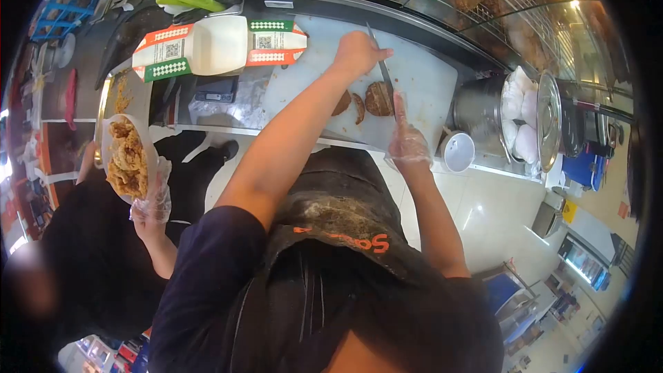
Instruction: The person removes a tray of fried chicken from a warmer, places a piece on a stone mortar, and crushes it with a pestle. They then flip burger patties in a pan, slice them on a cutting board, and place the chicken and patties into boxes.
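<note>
My bare left hand (359,54) is closed around a knife (386,72), its thumb reaching across; the blade points back toward me. At the blade's near end lies a round brown patty (378,99) on the white cutting board (297,86). My right hand (409,141), in a clear plastic glove, has its index finger stretched against the patty's right edge and the other fingers curled. To the left of the patty lie a narrow cut strip (358,108) and another brown piece (342,103), partly hidden by my left forearm.
An opened paper box (219,45) lies at the back left. A white cup (458,152) stands at the board's right, near a metal pot (480,106) with white bags. At left, a co-worker's gloved hand (153,200) holds a tray of fried chicken (126,159). A glass display case (476,17) is behind.
</note>
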